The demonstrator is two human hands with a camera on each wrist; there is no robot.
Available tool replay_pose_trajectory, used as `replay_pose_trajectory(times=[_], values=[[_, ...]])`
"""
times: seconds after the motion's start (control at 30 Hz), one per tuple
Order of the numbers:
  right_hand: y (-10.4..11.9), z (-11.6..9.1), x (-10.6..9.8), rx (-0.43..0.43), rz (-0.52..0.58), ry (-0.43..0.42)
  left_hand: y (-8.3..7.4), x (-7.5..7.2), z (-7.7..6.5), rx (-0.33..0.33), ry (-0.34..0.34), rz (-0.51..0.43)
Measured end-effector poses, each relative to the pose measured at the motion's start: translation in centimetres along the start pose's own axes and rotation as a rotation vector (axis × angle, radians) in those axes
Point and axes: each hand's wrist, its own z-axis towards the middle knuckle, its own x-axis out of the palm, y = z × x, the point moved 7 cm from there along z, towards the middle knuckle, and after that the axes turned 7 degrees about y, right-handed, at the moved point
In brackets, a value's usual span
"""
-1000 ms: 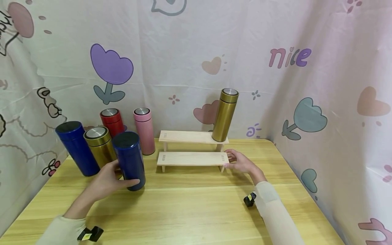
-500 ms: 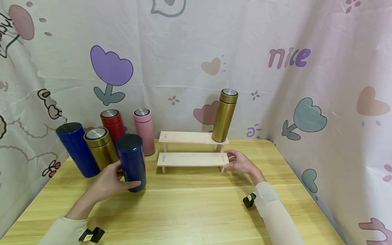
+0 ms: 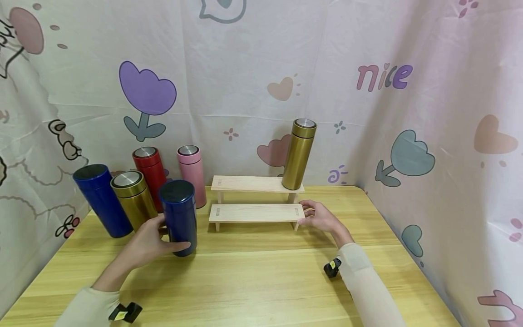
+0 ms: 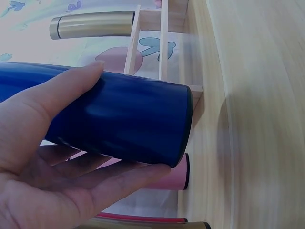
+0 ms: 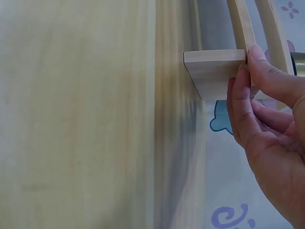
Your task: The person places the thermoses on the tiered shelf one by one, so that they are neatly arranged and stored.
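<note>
My left hand (image 3: 149, 243) grips a dark blue thermos flask (image 3: 180, 222), thumb on one side and fingers on the other. In the left wrist view, the flask's black base seems slightly off the table. My right hand (image 3: 323, 217) pinches the right end of the lower shelf of a two-step wooden rack (image 3: 257, 212); in the right wrist view, its thumb lies on the board's edge (image 5: 245, 28). A tall gold flask (image 3: 299, 156) stands on the right of the upper shelf. Behind the left hand stand another blue flask (image 3: 102, 202) and a shorter gold flask (image 3: 134, 197).
A red flask (image 3: 150, 175) and a pink flask (image 3: 192, 175) stand farther back on the left. The wooden table (image 3: 261, 281) meets a patterned cloth (image 3: 229, 81) behind and at both sides.
My left hand has carried the blue flask a little to the right, uncovering more of the red flask. The right hand stays at the rack's end.
</note>
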Motion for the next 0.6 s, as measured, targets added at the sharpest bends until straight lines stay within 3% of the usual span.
replay_pose_trajectory(times=[0.27, 0.6], values=[[-0.3, 0.0, 0.0, 0.008, 0.028, -0.016, -0.8, 0.1, 0.8, 0.017, -0.001, 0.023], [-0.2, -0.3, -0.1, -0.013, 0.026, -0.030, -1.7, 0.4, 1.5, 0.087, 0.010, -0.022]])
